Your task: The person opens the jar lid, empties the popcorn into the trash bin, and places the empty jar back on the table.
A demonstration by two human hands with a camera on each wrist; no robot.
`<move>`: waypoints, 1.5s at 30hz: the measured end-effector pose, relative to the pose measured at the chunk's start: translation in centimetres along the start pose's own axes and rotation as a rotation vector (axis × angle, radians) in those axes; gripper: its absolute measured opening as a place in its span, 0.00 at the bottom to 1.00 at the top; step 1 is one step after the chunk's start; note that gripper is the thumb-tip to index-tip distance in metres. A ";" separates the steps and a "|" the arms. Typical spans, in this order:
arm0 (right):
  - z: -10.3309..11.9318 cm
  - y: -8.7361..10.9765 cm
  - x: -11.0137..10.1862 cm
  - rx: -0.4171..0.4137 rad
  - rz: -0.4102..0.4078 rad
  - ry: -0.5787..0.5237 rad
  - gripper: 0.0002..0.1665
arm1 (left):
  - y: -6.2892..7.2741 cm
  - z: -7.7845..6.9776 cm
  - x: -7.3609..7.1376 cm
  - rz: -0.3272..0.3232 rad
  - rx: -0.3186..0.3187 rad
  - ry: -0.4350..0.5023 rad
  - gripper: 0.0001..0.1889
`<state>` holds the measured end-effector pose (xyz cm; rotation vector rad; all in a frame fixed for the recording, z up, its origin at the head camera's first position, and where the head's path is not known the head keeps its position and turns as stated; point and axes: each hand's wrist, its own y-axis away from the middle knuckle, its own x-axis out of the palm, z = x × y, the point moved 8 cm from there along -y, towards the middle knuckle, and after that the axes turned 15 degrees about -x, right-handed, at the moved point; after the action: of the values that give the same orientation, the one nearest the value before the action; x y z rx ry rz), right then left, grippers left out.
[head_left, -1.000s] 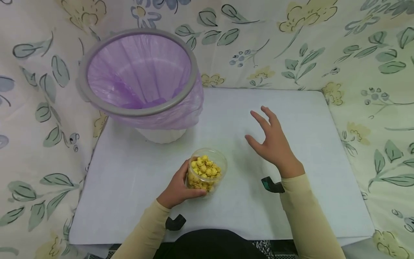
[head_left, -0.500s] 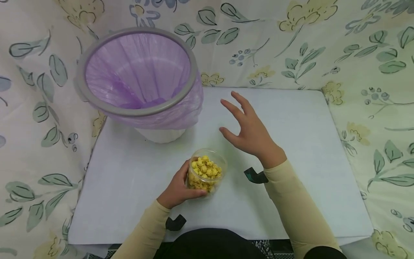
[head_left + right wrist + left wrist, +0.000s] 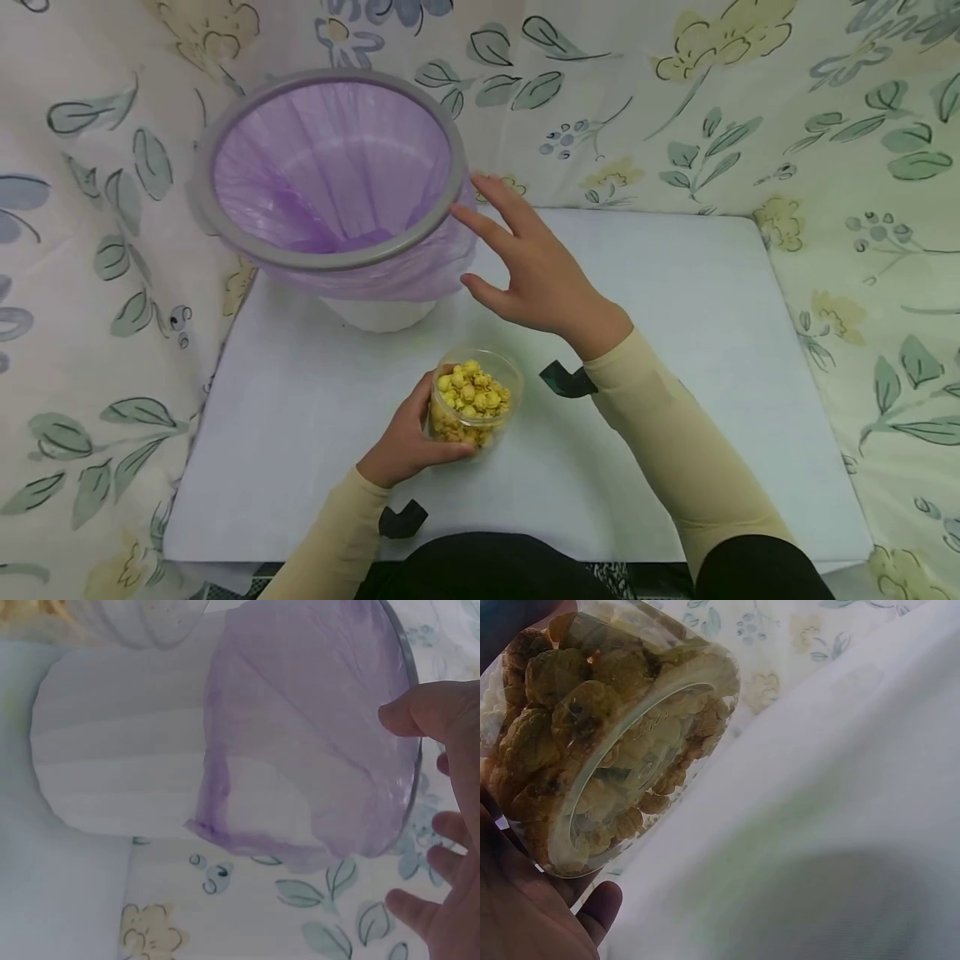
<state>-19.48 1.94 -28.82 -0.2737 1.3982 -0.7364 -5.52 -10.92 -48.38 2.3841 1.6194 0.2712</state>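
Observation:
My left hand (image 3: 405,437) grips a clear plastic jar (image 3: 495,362) of yellow popcorn (image 3: 472,392), with the thumb along the near side. Seen from below in the left wrist view, the jar's base (image 3: 641,769) is tilted and held off the white table. My right hand (image 3: 536,271), fingers spread and holding nothing, is at the right side of a white trash bin (image 3: 378,315). Its fingertips overlap the bin's grey rim ring (image 3: 330,261) in the head view. A purple bag (image 3: 337,158) lines the bin and hangs over its outside.
The bin stands at the back left of the white table (image 3: 675,467). Floral cloth (image 3: 570,75) hangs behind the table and along both sides. A black camera mount (image 3: 567,380) sits on the right wrist, another black mount (image 3: 402,519) on the left.
My right hand has moved left and away from me, from over the right part of the table to the bin's rim. The left hand and popcorn jar have stayed nearly in place.

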 end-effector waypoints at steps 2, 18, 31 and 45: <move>0.0 -0.5 0.3 -0.017 -0.001 -0.001 0.41 | 0.1 -0.1 -0.1 -0.005 -0.001 -0.005 0.52; 0.3 -3.0 2.4 -0.072 0.024 0.045 0.31 | 1.2 -0.5 -1.0 -0.060 -0.015 -0.075 0.54; -0.5 -4.2 2.9 -0.013 0.026 0.122 0.15 | 5.7 -6.3 -6.1 -0.141 0.094 -0.055 0.59; -0.7 -4.6 3.0 -0.029 0.036 0.123 0.14 | 10.5 -18.1 -13.0 -0.418 0.277 0.198 0.51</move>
<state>-21.56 -3.17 -28.61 -0.2286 1.5273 -0.7128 -6.17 -24.93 -28.13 2.1783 2.3311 0.2178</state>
